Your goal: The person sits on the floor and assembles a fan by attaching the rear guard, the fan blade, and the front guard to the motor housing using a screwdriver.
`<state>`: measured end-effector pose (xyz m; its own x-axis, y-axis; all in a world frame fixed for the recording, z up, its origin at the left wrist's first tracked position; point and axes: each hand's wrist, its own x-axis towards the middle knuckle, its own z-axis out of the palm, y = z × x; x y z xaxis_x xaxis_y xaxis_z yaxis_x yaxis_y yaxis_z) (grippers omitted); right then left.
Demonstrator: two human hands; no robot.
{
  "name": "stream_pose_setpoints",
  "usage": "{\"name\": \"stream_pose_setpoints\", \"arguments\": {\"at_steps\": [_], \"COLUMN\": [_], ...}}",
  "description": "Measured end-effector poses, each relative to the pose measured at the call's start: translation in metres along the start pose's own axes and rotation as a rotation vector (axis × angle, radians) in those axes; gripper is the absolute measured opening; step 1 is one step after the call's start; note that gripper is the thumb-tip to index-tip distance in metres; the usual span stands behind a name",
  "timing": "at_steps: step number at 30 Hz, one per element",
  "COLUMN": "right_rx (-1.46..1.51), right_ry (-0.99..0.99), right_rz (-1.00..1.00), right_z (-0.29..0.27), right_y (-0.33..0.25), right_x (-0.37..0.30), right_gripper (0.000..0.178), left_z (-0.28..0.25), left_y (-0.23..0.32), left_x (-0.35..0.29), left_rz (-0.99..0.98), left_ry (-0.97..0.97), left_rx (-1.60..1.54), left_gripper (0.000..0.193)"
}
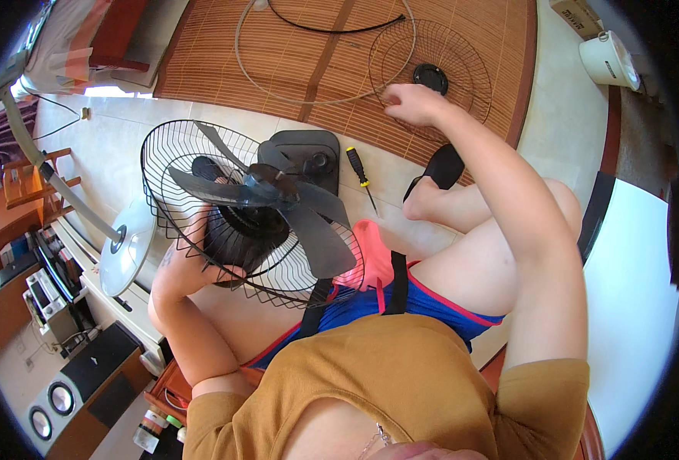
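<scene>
My left hand (215,268) is closed around the dark motor housing (243,234) of an electric fan, behind its rear wire grille (174,203). The fan is tilted, with its grey translucent blades (320,234) bare at the front. Its black base (320,153) rests on the tiles. My right hand (416,105) is stretched forward with bent fingers, over the near-left edge of a round wire front grille (466,107) with a black centre disc (430,79). A thin grey hoop (278,92) passes close to those fingertips. Whether they pinch anything is hidden.
A yellow-and-black screwdriver (358,169) lies between the fan base and my foot in a black slipper (445,165). A bamboo mat (217,69) carries the grille, the hoop and a black strip (339,28). Left stands a lamp (128,249); far right, a white bucket (608,61).
</scene>
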<state>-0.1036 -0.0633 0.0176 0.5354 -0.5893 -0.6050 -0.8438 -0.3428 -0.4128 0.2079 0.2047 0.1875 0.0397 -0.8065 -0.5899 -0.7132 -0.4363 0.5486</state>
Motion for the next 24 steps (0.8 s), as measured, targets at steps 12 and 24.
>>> {"name": "stream_pose_setpoints", "arguments": {"at_steps": [12,24], "right_rx": [-0.089,0.571], "right_ry": [0.300,1.160], "right_rz": [0.381,0.350], "right_z": [0.134,-0.019], "right_y": [0.044,0.013], "right_x": [0.046,0.013], "right_gripper": [0.051,0.017], "left_z": [-0.024,-0.041], "left_y": [-0.041,-0.030], "left_x": [-0.003,0.007], "left_rz": [0.139,0.072], "left_ry": [-0.079,0.503], "left_rx": [-0.055,-0.491], "left_gripper": [0.107,0.053]}}
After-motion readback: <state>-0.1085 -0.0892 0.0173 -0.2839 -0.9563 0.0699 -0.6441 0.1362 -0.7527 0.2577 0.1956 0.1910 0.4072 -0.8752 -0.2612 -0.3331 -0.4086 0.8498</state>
